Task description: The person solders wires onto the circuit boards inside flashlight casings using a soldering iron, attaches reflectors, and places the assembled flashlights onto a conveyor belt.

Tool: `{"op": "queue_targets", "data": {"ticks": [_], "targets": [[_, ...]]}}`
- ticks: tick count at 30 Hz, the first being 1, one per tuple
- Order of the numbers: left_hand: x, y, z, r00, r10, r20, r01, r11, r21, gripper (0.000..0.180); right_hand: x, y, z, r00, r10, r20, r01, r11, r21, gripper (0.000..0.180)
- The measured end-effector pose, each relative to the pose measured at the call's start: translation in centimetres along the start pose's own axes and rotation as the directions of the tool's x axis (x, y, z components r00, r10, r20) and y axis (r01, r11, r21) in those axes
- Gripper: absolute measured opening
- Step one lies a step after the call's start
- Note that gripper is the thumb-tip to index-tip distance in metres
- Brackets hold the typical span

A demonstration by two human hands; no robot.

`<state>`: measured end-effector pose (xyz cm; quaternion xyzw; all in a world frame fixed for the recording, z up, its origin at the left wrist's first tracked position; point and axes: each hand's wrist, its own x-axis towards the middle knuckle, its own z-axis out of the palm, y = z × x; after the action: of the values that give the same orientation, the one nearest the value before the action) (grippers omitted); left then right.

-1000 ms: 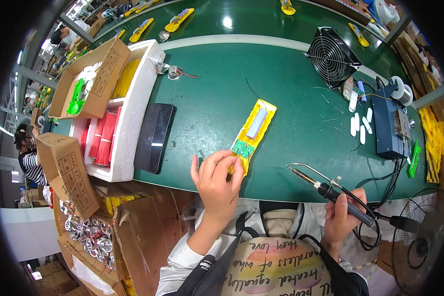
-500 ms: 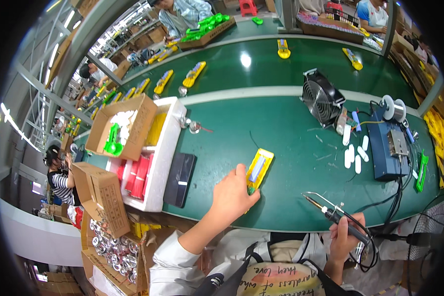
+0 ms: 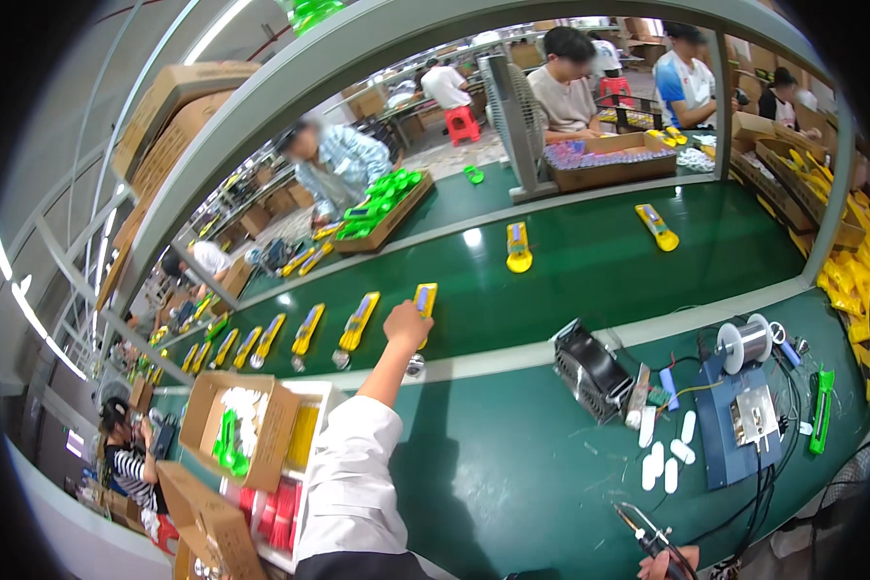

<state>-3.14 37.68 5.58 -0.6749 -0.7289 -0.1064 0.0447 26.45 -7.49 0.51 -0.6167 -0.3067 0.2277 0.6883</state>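
My left arm reaches far across the bench. At its end my left hand (image 3: 409, 327) is closed on a yellow plastic housing (image 3: 425, 298) with a bluish cylindrical cell in it, over the near part of the green belt (image 3: 590, 232). Just below the hand, a small shiny reflector cup (image 3: 415, 365) sits by the belt's pale edge. Low at the right, my right hand (image 3: 669, 563) is wrapped round a soldering iron (image 3: 640, 530), its tip pointing up and left. More yellow housings (image 3: 359, 321) lie along the belt to the left; two others lie to the right.
A blue soldering station (image 3: 735, 425) with a solder wire spool (image 3: 744, 345) stands at the right, beside a black fan (image 3: 593, 370) and several white oval pieces (image 3: 658, 464). Cartons (image 3: 240, 425) and a white foam box (image 3: 317, 394) stand left. Co-workers sit beyond the belt.
My left hand has carried the yellow housing from the bench forward and left to the belt. The view has tilted up; the soldering iron stays in my right hand.
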Motion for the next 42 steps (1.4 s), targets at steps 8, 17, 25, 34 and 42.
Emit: {"op": "queue_targets", "data": {"ticks": [8, 17, 25, 34, 42], "targets": [[2.6, 7.8, 1.8, 0.8, 0.244, -0.549, -0.34, 0.937, -0.08, 0.036, 0.6, -0.1, -0.3, 0.98, 0.186, -0.066, -0.19, 0.981, -0.049, 0.025], [9.3, 21.0, 7.2, 0.99, 0.059, -0.131, -0.087, 0.971, -0.224, 0.051, -0.5, 1.9, -0.9, 0.968, 0.212, -0.131, -0.221, 0.974, -0.054, 0.026], [9.4, 19.5, 8.9, 0.988, 0.149, -0.043, -0.153, 0.983, -0.104, 0.023, 0.5, -0.4, -0.3, 0.936, 0.335, -0.107, -0.346, 0.931, -0.117, 0.025], [-2.9, 12.5, 2.0, 0.944, 0.331, 0.007, -0.326, 0.933, -0.156, 0.019, 2.1, 1.4, -2.3, 0.956, 0.257, 0.141, -0.243, 0.964, -0.106, 0.02], [-26.2, 3.1, -5.9, 0.897, 0.436, -0.069, -0.441, 0.879, -0.182, 0.021, 1.5, 1.2, 0.8, 0.997, -0.05, -0.066, 0.05, 0.999, -0.003, 0.022]]}}
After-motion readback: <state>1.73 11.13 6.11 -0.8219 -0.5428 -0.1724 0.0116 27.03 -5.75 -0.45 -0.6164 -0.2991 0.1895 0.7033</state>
